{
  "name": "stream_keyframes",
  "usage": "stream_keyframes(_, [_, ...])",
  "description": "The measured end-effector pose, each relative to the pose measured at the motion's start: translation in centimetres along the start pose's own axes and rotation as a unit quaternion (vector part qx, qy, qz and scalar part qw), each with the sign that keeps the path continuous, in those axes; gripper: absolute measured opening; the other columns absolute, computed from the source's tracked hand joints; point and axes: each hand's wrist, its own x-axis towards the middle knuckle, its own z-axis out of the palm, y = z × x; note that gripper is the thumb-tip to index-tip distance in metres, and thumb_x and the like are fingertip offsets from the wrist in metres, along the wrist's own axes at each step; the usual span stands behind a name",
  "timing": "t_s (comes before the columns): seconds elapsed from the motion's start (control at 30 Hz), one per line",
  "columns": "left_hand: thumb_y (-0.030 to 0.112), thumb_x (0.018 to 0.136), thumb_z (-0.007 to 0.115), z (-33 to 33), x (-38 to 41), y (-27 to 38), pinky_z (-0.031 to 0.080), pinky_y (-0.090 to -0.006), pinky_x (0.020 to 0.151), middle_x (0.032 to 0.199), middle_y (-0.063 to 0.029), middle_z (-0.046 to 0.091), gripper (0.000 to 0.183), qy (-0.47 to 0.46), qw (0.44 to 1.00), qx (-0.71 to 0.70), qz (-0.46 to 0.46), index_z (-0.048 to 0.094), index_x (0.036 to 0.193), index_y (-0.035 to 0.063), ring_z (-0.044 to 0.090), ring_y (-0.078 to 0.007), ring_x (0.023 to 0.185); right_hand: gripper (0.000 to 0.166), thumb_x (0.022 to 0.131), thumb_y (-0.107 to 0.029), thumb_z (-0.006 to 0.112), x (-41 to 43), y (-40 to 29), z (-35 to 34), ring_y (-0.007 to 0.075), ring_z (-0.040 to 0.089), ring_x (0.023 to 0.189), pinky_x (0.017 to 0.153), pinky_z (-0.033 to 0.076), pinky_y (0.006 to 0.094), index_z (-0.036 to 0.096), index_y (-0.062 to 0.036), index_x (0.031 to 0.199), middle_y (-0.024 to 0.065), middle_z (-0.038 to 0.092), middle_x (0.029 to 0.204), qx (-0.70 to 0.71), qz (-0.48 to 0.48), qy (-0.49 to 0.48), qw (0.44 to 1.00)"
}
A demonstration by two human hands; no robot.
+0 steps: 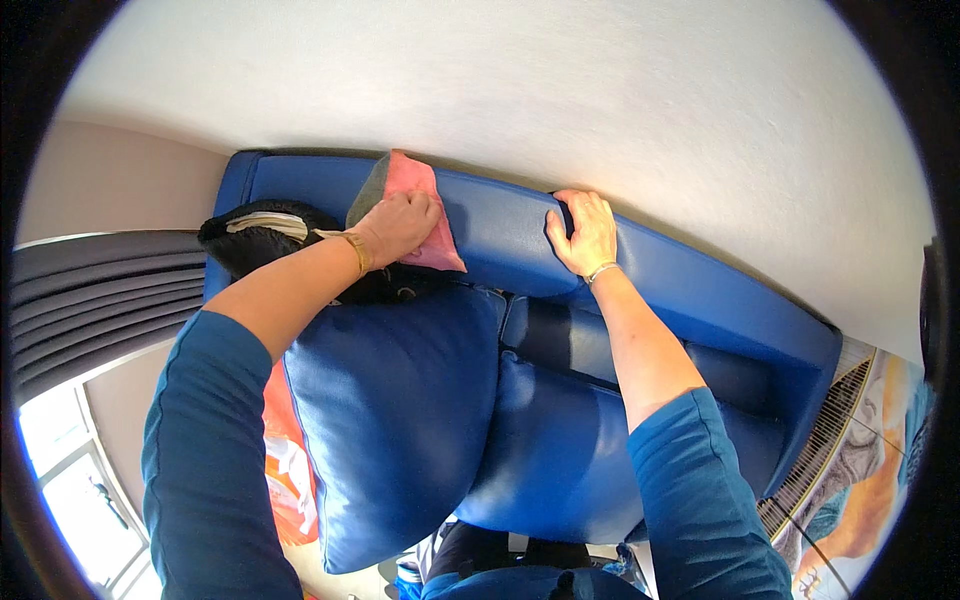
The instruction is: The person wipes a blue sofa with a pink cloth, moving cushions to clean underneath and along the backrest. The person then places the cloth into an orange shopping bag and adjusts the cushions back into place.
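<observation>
My left hand (401,225) holds a pink and grey cloth (416,174), pressed against the backrest of a blue, leather-like sofa (502,225). Part of the cloth is hidden under my fingers. Farther right, my right hand (589,232) grips the top edge of the same backrest, thumb in front and fingers over the rim. Below my left wrist, a black bag (262,259) with pale papers or cloth in its opening lies against the sofa back. Two large blue cushions stand in front of me, the left cushion (397,420) tilted and the right cushion (555,457) partly behind it.
A white wall (525,82) rises directly behind the sofa. Dark curtains (105,300) and a bright window (90,495) are at the left. An orange-red plastic bag (289,480) shows beside the left cushion. A patterned panel (862,457) stands beyond the right armrest.
</observation>
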Motion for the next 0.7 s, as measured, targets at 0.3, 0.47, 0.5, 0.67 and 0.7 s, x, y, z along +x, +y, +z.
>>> stream_keyframes(0.3, [0.019, 0.078, 0.066, -1.1, 6.0, 7.2, 0.056, -0.0390, 0.076, 0.103, -0.0192, 0.062, 0.027, 0.037, 0.969, -0.237, 0.064, 0.062, 0.098, 0.0009, 0.063, -0.0335, 0.090, 0.025, 0.080, -0.018, 0.068, 0.1, 0.0, 0.3, 0.0327, 0.060, 0.093, 0.085, 0.047, 0.0425, 0.064, -0.0061, 0.102, 0.0127, 0.066, 0.097, 0.021, -0.011, 0.021, 1.000])
stream_keyframes(0.47, [0.018, 0.082, 0.069, -1.5, 5.6, 6.8, 0.051, -0.0479, 0.084, 0.111, -0.0211, 0.060, 0.023, 0.290, 0.917, -0.269, 0.038, 0.062, 0.097, 0.0012, 0.060, -0.0400, 0.094, 0.024, 0.080, -0.015, 0.067, 0.0, 0.2, 0.1, 0.0335, 0.060, 0.092, 0.084, 0.048, 0.0427, 0.064, -0.0067, 0.103, 0.0125, 0.066, 0.099, 0.018, -0.013, 0.018, 1.000])
stream_keyframes(0.5, [0.019, 0.082, 0.068, -1.4, 5.4, 6.1, 0.050, -0.0479, 0.084, 0.109, -0.0189, 0.060, 0.024, 0.291, 0.921, -0.249, -0.069, 0.063, 0.099, 0.0019, 0.060, -0.0383, 0.095, 0.024, 0.080, -0.014, 0.067, 0.0, 0.2, 0.1, 0.0338, 0.060, 0.092, 0.083, 0.048, 0.0427, 0.064, -0.0069, 0.103, 0.0125, 0.066, 0.100, 0.021, -0.018, 0.023, 0.999])
stream_keyframes(0.67, [0.022, 0.086, 0.068, 1.6, 5.3, 3.4, 0.037, -0.0474, 0.101, 0.120, -0.0159, 0.056, 0.033, 0.329, 0.800, -0.142, -0.482, 0.061, 0.112, 0.0036, 0.049, -0.0355, 0.117, 0.025, 0.079, -0.017, 0.068, 0.0, 0.1, 0.2, 0.0335, 0.060, 0.093, 0.085, 0.047, 0.0430, 0.064, -0.0065, 0.102, 0.0129, 0.067, 0.098, 0.026, -0.011, 0.022, 0.999])
stream_keyframes(0.7, [0.023, 0.086, 0.068, 2.2, 5.6, 3.3, 0.036, -0.0479, 0.102, 0.121, -0.0142, 0.056, 0.033, 0.323, 0.781, -0.164, -0.509, 0.063, 0.113, 0.0046, 0.048, -0.0346, 0.118, 0.025, 0.080, -0.018, 0.068, 0.0, 0.1, 0.0, 0.0335, 0.060, 0.094, 0.085, 0.046, 0.0431, 0.064, -0.0063, 0.102, 0.0129, 0.067, 0.099, 0.029, -0.013, 0.025, 0.999])
